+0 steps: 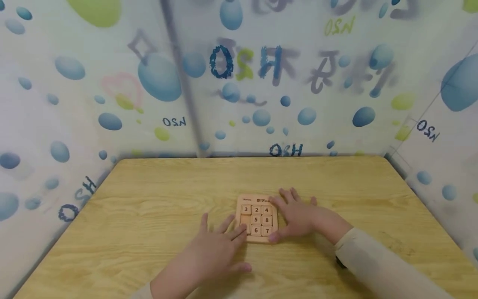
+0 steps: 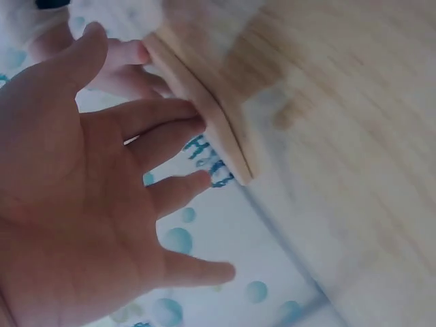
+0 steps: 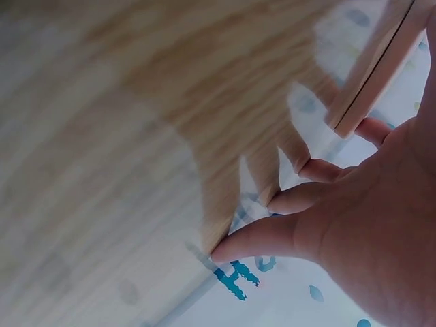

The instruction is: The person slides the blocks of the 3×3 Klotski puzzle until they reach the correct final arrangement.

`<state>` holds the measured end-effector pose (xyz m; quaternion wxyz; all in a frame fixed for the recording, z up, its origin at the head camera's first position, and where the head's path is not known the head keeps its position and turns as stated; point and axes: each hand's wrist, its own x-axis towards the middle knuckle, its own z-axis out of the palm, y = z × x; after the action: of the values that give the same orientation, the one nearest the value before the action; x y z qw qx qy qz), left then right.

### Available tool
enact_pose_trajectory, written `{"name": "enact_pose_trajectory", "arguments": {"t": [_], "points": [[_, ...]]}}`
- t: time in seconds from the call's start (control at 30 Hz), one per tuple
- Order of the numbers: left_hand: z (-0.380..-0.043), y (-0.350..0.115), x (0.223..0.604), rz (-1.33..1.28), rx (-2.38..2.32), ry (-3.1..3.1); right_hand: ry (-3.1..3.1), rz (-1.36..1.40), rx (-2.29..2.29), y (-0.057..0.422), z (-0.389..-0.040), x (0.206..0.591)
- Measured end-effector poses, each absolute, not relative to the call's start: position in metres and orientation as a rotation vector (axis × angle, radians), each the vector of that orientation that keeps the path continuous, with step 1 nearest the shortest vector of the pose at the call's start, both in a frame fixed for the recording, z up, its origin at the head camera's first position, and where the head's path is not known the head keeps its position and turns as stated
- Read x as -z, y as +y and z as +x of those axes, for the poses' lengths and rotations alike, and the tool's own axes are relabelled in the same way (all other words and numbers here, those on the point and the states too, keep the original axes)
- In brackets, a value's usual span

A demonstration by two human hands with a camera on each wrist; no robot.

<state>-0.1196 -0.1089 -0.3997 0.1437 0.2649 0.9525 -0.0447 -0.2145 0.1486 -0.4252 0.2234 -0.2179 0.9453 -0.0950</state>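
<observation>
A wooden number slide puzzle (image 1: 257,239) lies flat on the table. Its tiles show 3, 2, 4 on top, 5 and 8 in the middle row with a gap at left, and 6 and 7 below. My left hand (image 1: 210,251) reaches in from the left with straight fingers, two fingertips over the bottom-left tile, whose number they hide. At the board's right side rests my right hand (image 1: 298,216), fingers spread, thumb by the lower corner and a finger at the upper one. Both wrist views show the board edge-on, near the left hand (image 2: 88,184) and right hand (image 3: 375,204).
The wood-grain table (image 1: 149,199) extends around the puzzle. Behind it and at both sides stand pale walls (image 1: 313,137) patterned with blue and green drops and lettering. Something dark (image 1: 340,262) shows under the right sleeve (image 1: 381,261).
</observation>
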Motion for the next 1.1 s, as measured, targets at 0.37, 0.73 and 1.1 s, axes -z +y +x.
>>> {"name": "enact_pose_trajectory", "arguments": {"t": [0.37, 0.73, 1.1], "points": [[-0.138, -0.094, 0.405, 0.777, 0.138, 2.729, 2.592, -0.594, 0.296, 0.151, -0.209, 0.43], [-0.119, -0.09, 0.394, 0.768, 0.188, 2.731, 2.614, -0.591, 0.277, 0.152, -0.213, 0.427], [-0.135, -0.068, 0.391, 0.82, 0.27, 2.781, 2.612, -0.599, 0.274, 0.151, -0.211, 0.421]]}}
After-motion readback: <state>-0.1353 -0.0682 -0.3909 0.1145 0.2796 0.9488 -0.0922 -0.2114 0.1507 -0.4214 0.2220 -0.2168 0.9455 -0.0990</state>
